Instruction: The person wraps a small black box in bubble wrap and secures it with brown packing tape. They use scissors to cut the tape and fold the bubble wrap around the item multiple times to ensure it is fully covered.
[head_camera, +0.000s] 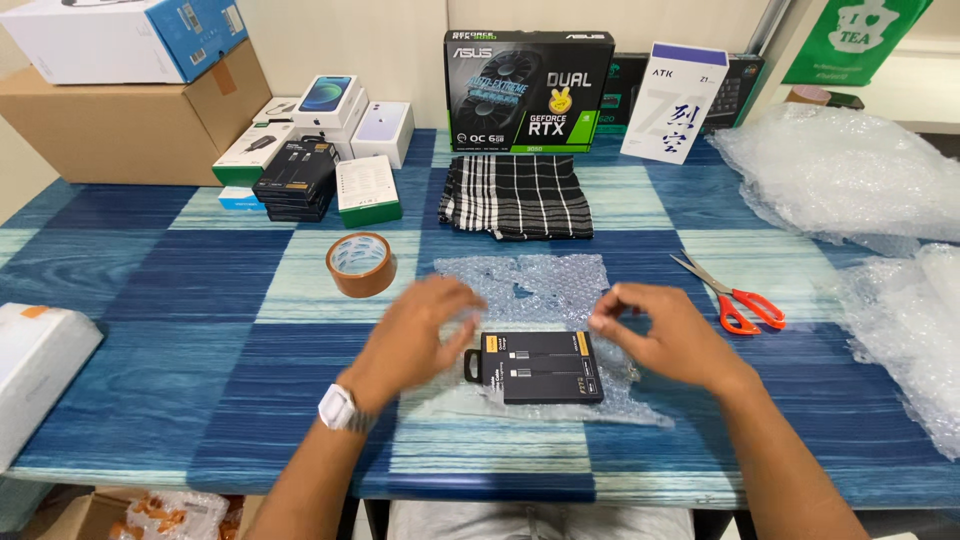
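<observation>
A flat black cable package lies on a sheet of clear bubble wrap spread on the blue checked table. My left hand, blurred and with a white watch on its wrist, hovers just left of the package with curled fingers; whether it touches the wrap is unclear. My right hand is just right of the package, thumb and fingers pinched at the wrap's right edge.
A brown tape roll sits left of the wrap. Red-handled scissors lie to the right. A black-and-white checked cloth, stacked small boxes, larger product boxes and heaps of bubble wrap line the back and right.
</observation>
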